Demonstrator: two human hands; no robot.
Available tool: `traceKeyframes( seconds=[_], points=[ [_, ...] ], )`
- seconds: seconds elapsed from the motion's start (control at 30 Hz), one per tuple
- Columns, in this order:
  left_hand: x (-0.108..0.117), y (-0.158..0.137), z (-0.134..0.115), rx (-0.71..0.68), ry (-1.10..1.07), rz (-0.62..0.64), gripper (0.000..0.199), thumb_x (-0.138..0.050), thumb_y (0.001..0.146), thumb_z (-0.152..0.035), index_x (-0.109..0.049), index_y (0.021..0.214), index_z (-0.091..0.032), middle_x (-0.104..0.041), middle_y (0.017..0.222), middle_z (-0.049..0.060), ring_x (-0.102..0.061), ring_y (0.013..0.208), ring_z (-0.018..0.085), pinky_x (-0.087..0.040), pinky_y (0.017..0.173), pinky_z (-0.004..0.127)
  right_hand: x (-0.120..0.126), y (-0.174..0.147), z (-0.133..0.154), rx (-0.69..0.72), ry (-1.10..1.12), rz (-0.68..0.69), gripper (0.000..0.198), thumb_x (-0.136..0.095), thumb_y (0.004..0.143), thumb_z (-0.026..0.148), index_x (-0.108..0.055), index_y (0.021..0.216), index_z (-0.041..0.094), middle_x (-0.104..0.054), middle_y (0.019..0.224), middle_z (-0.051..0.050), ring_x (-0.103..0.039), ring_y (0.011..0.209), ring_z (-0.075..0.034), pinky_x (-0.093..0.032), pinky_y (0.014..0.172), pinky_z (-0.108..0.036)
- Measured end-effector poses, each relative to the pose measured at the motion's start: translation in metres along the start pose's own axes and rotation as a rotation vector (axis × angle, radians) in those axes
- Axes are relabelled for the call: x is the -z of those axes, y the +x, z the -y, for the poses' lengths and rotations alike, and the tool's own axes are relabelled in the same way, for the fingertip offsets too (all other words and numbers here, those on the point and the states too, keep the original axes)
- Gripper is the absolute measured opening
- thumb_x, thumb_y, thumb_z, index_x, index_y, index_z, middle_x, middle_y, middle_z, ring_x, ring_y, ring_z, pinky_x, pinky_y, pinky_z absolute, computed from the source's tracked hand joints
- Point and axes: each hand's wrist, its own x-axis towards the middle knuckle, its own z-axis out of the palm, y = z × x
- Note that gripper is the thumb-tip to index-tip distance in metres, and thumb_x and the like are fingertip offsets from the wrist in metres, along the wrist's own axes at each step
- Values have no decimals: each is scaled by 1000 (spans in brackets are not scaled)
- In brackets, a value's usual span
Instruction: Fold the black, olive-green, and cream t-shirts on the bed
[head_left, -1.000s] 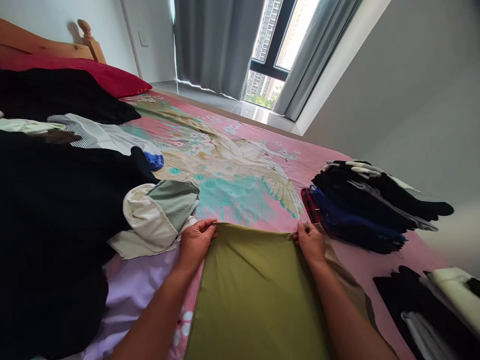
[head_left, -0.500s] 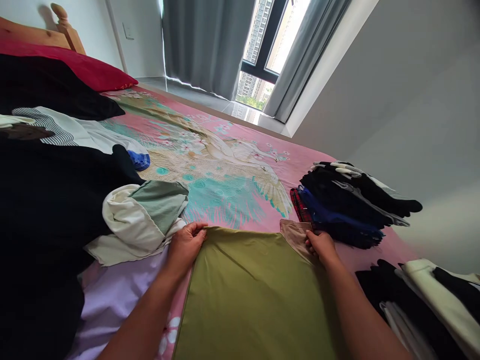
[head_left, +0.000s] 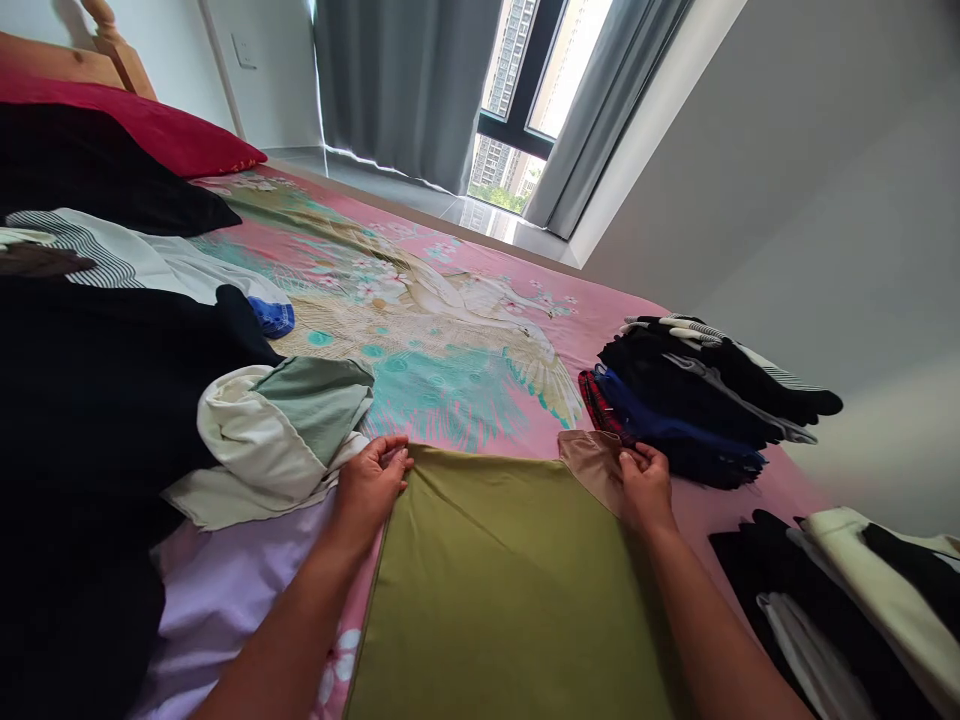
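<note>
An olive-green garment (head_left: 510, 590) lies spread flat on the bed in front of me, its straight upper edge running between my hands. A brown cloth piece (head_left: 589, 462) sticks out at its upper right corner. My left hand (head_left: 373, 488) rests at the upper left corner, thumb and fingers slightly apart beside the edge. At the brown piece is my right hand (head_left: 646, 487), its fingers loosely bent and parted near the cloth. The garment's lower end runs out of view.
A crumpled white and grey-green cloth (head_left: 262, 440) lies left, over a lilac cloth (head_left: 232, 600). Dark clothing (head_left: 90, 420) covers the far left. Folded clothes (head_left: 697, 400) are stacked at right, with another pile (head_left: 847, 600) nearer. Beyond are a patterned bedsheet (head_left: 450, 370) and a red pillow (head_left: 165, 125).
Both hands' fingers have loosened from the garment's upper corners. The garment stays flat in nearly the same place. The view has shifted slightly.
</note>
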Motion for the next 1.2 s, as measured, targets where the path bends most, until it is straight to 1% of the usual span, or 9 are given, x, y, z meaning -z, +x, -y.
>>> traceKeyframes(
  seconds=[0.1,0.2,0.27,0.33,0.43,0.63,0.87,1.07,1.2],
  points=[
    [0,-15,-15,-327,121,31,26,-56,81,-33,-66,100,-20,-72,88,5,-68,73,16,-54,63,25,3,-49,18,273,-204,159,31,-48,82,42,-53,105,23,-59,113,-8,-56,106,-22,-47,90,-40],
    [-3,-30,-23,-661,295,443,25,-50,86,-31,-66,104,-23,-70,105,5,-64,97,17,-48,90,32,4,-90,23,578,-403,488,34,-42,88,43,-53,115,24,-51,129,-7,-45,122,-22,-37,103,-42],
    [-4,-32,-18,-745,518,635,34,-50,86,-34,-59,118,-26,-60,125,6,-52,119,20,-28,109,46,4,-96,14,690,-571,614,43,-40,89,44,-46,127,23,-42,139,-6,-35,130,-22,-27,109,-45],
    [-4,-28,-7,-712,736,618,48,-49,86,-42,-47,131,-27,-43,141,6,-37,132,24,-3,112,56,4,-83,-2,681,-743,580,51,-36,90,46,-39,135,22,-36,144,-7,-28,134,-23,-21,111,-49],
    [-1,-16,7,-605,918,492,57,-41,88,-49,-34,140,-26,-29,149,6,-24,138,24,8,109,56,5,-55,-22,587,-883,443,56,-29,92,47,-35,139,18,-32,146,-8,-23,136,-24,-21,110,-49],
    [0,-5,16,-606,946,473,62,-37,88,-53,-28,143,-26,-23,151,5,-20,139,23,9,110,52,15,-56,-24,474,-954,396,60,-25,92,52,-28,143,21,-24,149,-6,-17,138,-24,-17,110,-50],
    [-2,0,21,-663,912,434,64,-42,85,-53,-31,142,-26,-27,149,7,-24,137,26,8,109,55,91,-57,-25,173,-1100,288,58,-24,93,48,-31,141,17,-27,147,-11,-22,136,-28,-13,104,-65],
    [-1,1,23,-691,850,380,61,-46,84,-51,-39,137,-23,-35,146,8,-29,135,27,1,110,56,111,-102,-23,500,-1010,444,54,-25,94,46,-27,143,23,-22,150,-4,-14,139,-21,-10,111,-52],
    [5,-1,11,-651,881,361,57,-48,83,-45,-45,133,-19,-33,147,12,-28,135,28,-6,111,56,124,-115,-29,311,-997,353,55,-26,94,44,-31,141,17,-26,148,-9,-19,137,-25,-12,108,-58]
  ],
)
